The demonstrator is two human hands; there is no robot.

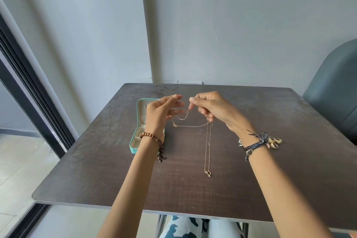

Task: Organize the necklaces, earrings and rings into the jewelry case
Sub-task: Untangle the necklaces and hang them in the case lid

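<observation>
A teal jewelry case (135,142) with cream lining sits on a dark brown wood-grain table (193,189); the necklace chains (207,147) and rings (275,142) are gold, the wall (231,25) pale grey.

One jewelry case (135,142), one gold chain (207,147) (maybe more), three rings (275,142).

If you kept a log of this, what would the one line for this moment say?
step: untangling necklace | left hand: pinches chain | right hand: pinches chain | necklace: dangling over table | jewelry case: open, left | rings: right, not packed

No legible text or labels anywhere.
</observation>
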